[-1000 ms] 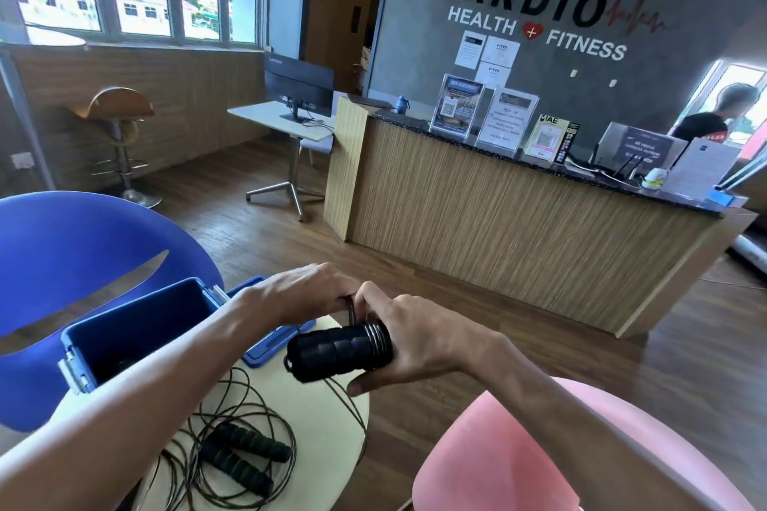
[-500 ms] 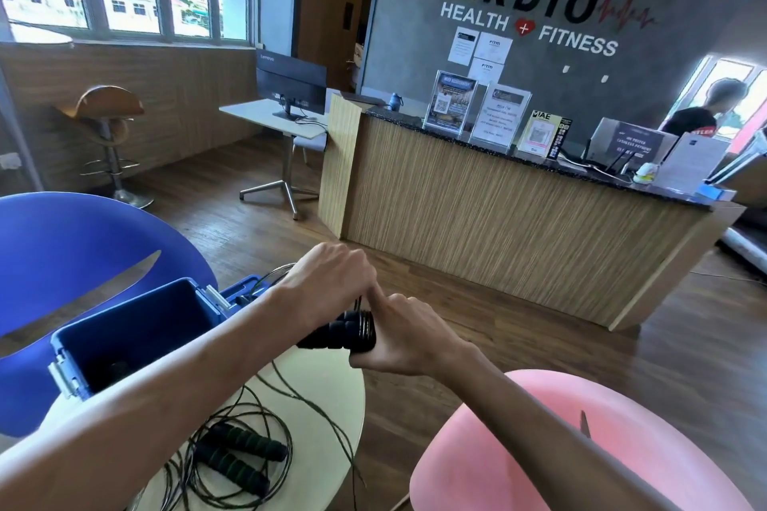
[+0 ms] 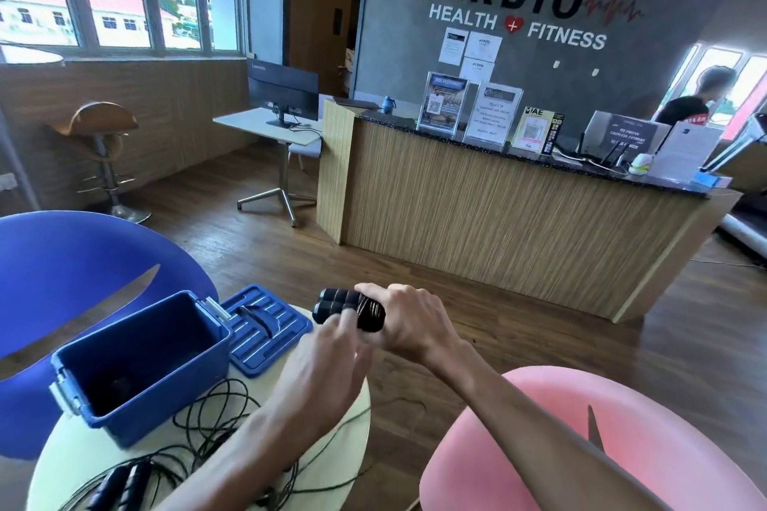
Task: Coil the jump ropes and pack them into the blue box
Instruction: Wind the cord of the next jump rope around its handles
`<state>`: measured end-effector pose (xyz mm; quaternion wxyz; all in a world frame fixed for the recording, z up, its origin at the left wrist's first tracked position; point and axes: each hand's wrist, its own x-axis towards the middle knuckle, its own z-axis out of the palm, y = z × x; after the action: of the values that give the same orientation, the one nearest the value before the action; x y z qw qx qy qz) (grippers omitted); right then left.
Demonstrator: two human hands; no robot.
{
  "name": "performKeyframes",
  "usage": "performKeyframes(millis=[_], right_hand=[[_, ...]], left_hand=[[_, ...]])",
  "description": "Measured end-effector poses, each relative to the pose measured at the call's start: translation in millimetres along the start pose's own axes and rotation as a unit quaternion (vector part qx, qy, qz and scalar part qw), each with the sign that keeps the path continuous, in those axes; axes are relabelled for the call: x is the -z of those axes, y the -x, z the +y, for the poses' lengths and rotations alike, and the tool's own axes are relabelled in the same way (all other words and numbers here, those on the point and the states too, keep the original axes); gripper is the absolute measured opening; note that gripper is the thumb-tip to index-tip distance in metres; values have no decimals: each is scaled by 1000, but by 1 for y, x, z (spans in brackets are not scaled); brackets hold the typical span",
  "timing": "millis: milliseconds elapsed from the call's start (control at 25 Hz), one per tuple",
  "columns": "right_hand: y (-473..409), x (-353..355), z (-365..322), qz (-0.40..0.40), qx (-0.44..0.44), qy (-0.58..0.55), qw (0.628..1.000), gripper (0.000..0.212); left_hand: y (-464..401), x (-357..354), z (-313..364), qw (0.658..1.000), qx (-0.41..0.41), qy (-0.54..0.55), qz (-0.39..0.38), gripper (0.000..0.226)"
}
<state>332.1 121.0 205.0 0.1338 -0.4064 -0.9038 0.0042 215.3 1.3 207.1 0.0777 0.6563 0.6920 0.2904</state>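
Note:
My right hand (image 3: 409, 319) grips a jump rope's two black handles (image 3: 338, 301), held side by side with its cord wound round them. My left hand (image 3: 328, 365) is just below, with blurred fingertips touching the wound cord; I cannot tell if they pinch it. The open blue box (image 3: 166, 411) stands on the left of the round table (image 3: 62, 452), something dark at its bottom. Its lid (image 3: 265, 330) lies flat beside it. A second jump rope (image 3: 120, 485) lies loose on the table, its cord (image 3: 207, 423) spread in loops in front of the box.
A blue chair (image 3: 62, 261) stands behind the box and a pink chair (image 3: 539, 448) to the right of the table. Across the wooden floor is a reception counter (image 3: 498, 220), with a person (image 3: 689, 104) behind it.
My left hand has dropped from above the handles to below them. The handles have swung round to point left and away. The box lid has come into full view.

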Motion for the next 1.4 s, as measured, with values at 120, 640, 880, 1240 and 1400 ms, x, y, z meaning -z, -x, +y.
performKeyframes(millis=[120,640,880,1240,1400], right_hand=[[-1,7,6,29,3,-28,999,68],[-11,-4,11,-15,-20,40,999,66],[-26,-13,2,-63,-60,4,996,46],[-31,-37,2,-138,-88,5,986,44],[-29,-34,2,-132,-83,-21,988,43]], left_hand=[[0,-9,-17,879,144,420,-172,46],[-10,-28,13,806,210,549,-75,38],[-8,-35,-7,831,246,494,-69,40],[4,-36,-21,804,275,518,-102,33],[13,-51,-30,848,223,470,-99,38]])
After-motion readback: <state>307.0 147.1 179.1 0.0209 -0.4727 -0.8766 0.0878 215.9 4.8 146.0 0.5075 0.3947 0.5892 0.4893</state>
